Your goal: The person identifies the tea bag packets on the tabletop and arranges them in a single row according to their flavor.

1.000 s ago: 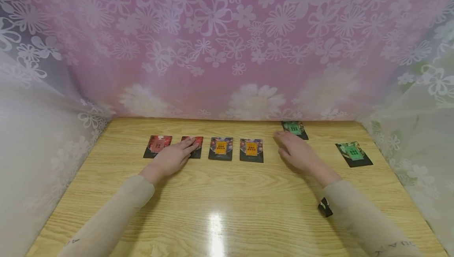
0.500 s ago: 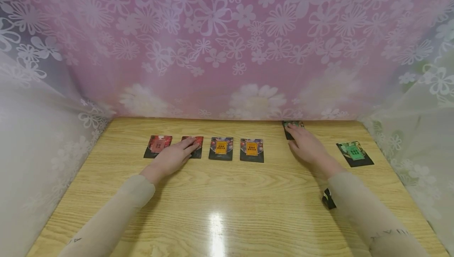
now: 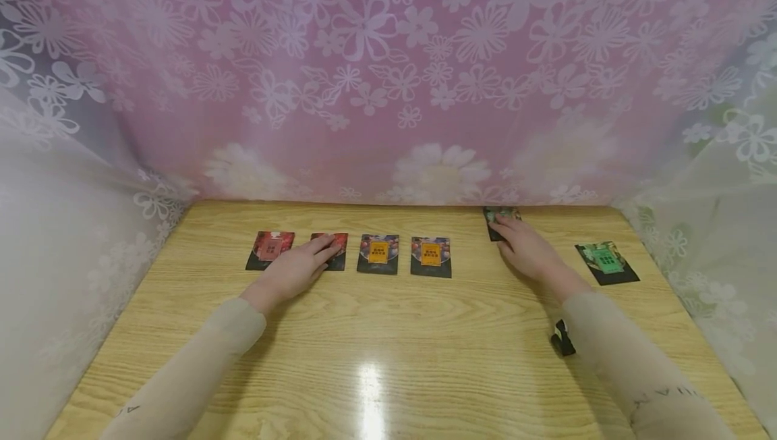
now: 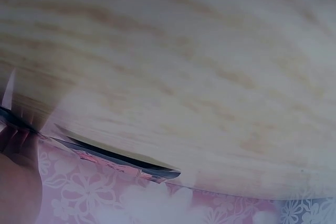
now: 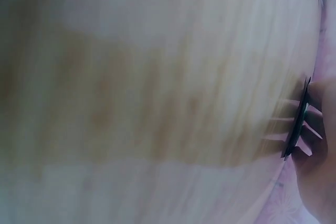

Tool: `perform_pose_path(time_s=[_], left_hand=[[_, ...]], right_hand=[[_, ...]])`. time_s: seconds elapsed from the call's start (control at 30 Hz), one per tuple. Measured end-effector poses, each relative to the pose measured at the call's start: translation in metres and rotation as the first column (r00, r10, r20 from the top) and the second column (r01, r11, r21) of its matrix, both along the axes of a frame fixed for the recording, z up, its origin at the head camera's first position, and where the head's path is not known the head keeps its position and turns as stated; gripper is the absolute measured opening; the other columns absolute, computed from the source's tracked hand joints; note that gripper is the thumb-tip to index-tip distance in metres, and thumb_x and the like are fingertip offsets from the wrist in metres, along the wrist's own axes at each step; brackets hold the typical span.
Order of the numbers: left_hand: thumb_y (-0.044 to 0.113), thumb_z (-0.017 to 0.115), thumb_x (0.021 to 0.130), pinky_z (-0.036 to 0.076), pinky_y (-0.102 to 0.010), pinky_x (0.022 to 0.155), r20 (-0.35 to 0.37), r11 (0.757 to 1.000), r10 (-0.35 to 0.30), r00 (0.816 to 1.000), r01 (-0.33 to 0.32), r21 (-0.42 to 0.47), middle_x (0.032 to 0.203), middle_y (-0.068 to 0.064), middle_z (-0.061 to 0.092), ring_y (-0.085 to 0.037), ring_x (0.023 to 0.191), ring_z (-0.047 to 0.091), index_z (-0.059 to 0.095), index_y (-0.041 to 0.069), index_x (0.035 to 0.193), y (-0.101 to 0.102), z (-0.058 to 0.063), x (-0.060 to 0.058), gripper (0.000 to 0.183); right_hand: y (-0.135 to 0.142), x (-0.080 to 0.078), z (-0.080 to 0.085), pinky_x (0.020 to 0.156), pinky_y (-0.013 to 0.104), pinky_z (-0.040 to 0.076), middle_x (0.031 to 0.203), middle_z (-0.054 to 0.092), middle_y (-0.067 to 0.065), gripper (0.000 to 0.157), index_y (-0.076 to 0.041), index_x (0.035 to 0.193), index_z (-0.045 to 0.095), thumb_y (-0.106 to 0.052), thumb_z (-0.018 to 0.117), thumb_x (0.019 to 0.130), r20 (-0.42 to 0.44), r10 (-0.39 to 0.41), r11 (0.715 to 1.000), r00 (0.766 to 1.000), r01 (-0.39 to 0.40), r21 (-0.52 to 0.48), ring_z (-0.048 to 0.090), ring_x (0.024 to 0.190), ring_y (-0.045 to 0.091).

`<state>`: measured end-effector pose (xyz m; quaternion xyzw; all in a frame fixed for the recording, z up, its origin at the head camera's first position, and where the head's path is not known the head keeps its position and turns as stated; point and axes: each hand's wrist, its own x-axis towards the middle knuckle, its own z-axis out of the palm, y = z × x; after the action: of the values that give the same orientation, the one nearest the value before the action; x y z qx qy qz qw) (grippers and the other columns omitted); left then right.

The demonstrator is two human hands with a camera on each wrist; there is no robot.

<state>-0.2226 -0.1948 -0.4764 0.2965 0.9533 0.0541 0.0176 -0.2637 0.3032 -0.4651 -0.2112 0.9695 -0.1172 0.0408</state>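
Take the table (image 3: 388, 318) as a clock face, its centre mid-tabletop and twelve at the pink flowered curtain (image 3: 388, 89). Towards eight o'clock, the left sleeve (image 3: 194, 366) carries dark printed lettering, an A the clearest part. At ten lies the first red packet (image 3: 267, 245), flat, with two rows of dark characters on its red panel, too small to read; its near right corner is hidden by the left hand (image 3: 294, 270). That hand's fingers are stretched out flat and near one another, resting on the second red packet (image 3: 338, 263) at eleven, whose label they cover.

At twelve is the left orange-labelled packet (image 3: 378, 255), and towards one its match, the right orange-labelled packet (image 3: 431, 258); each panel bears two rows of dark characters that cannot be made out. Between one and two, by the curtain, the far green packet (image 3: 502, 211) lies under the right hand (image 3: 529, 251), its label covered. Here the fingers reach forward onto the packet, slightly apart in the right wrist view, thumb away from them.

At three, a small black piece (image 3: 564, 339) is partly hidden by the right sleeve (image 3: 631, 366), which shows broken lettering. Between two and three, the near green packet (image 3: 608, 263) lies tilted, its green panel's characters unreadable.
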Motion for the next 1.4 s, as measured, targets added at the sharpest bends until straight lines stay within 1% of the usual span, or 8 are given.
perform_pose_path(time_s=[0.2,0.5,0.6,0.7,0.83,1.07,1.17,1.4], left_hand=[[0.019,0.059,0.111,0.063,-0.049,0.092,0.004,1.000,0.007,1.000,-0.007,0.002,0.169,-0.014,0.043,-0.039,0.137,0.062,0.051,0.015,0.160,0.000,0.000,0.001,0.050],[0.020,0.059,0.111,0.063,-0.050,0.093,0.003,1.000,0.002,1.000,-0.002,0.019,0.168,-0.015,0.044,-0.040,0.138,0.061,0.051,0.015,0.160,0.000,0.000,0.000,0.050],[0.020,0.059,0.111,0.062,-0.051,0.094,0.006,1.000,0.002,1.000,-0.002,0.021,0.169,-0.014,0.043,-0.040,0.139,0.061,0.051,0.015,0.160,0.000,0.000,0.000,0.050],[0.019,0.059,0.111,0.063,-0.050,0.093,0.005,1.000,0.000,1.000,0.000,0.022,0.168,-0.015,0.043,-0.040,0.138,0.061,0.051,0.015,0.160,0.000,-0.001,0.000,0.050],[0.019,0.059,0.110,0.062,-0.051,0.096,0.005,1.000,0.001,1.000,-0.001,0.027,0.168,-0.015,0.043,-0.040,0.140,0.060,0.051,0.015,0.160,0.000,-0.001,0.001,0.051],[0.019,0.058,0.111,0.061,-0.052,0.099,0.013,1.000,0.004,1.000,-0.004,0.024,0.169,-0.014,0.042,-0.039,0.141,0.059,0.050,0.014,0.160,0.000,-0.001,0.000,0.050],[0.019,0.058,0.111,0.060,-0.052,0.101,0.010,1.000,0.002,1.000,-0.002,0.019,0.169,-0.014,0.042,-0.039,0.142,0.059,0.050,0.014,0.160,0.000,-0.002,-0.001,0.050],[0.020,0.058,0.111,0.059,-0.053,0.102,0.011,1.000,0.005,1.000,-0.006,0.020,0.169,-0.014,0.042,-0.039,0.142,0.058,0.050,0.014,0.160,0.000,0.000,0.000,0.050]], right_hand=[[-0.008,0.013,0.000,0.127,0.067,0.028,0.166,0.036,0.032,0.053,0.006,0.159,0.044,-0.015,0.053,0.111,-0.005,0.013,1.000,1.000,-0.013,-0.005,0.033,0.155,0.053],[-0.027,0.045,0.004,0.125,0.067,0.032,0.165,0.037,0.033,0.055,0.007,0.157,0.045,-0.019,0.057,0.110,-0.024,0.084,0.996,0.996,-0.084,0.006,0.036,0.153,0.053],[-0.032,0.055,0.004,0.124,0.067,0.034,0.166,0.037,0.032,0.056,0.006,0.158,0.045,-0.020,0.058,0.110,-0.027,0.090,0.996,0.996,-0.090,0.003,0.037,0.153,0.052],[-0.034,0.060,0.002,0.124,0.067,0.034,0.166,0.038,0.031,0.056,0.006,0.158,0.046,-0.020,0.059,0.110,-0.032,0.090,0.996,0.995,-0.090,-0.008,0.037,0.153,0.052],[-0.031,0.058,0.000,0.124,0.066,0.034,0.166,0.039,0.029,0.057,0.004,0.158,0.046,-0.020,0.060,0.109,-0.051,0.077,0.997,0.996,-0.078,-0.027,0.038,0.153,0.051],[-0.024,0.043,0.001,0.122,0.067,0.037,0.164,0.041,0.030,0.053,0.003,0.158,0.047,-0.011,0.059,0.108,-0.066,0.076,0.996,0.995,-0.079,-0.041,0.040,0.151,0.052],[-0.023,0.039,0.001,0.121,0.067,0.038,0.163,0.043,0.030,0.053,0.003,0.157,0.048,-0.010,0.060,0.107,-0.063,0.082,0.996,0.995,-0.085,-0.038,0.042,0.149,0.052],[-0.023,0.038,0.000,0.121,0.067,0.037,0.165,0.040,0.030,0.055,0.003,0.158,0.047,-0.013,0.061,0.107,-0.046,0.090,0.995,0.995,-0.092,-0.044,0.040,0.150,0.053]])
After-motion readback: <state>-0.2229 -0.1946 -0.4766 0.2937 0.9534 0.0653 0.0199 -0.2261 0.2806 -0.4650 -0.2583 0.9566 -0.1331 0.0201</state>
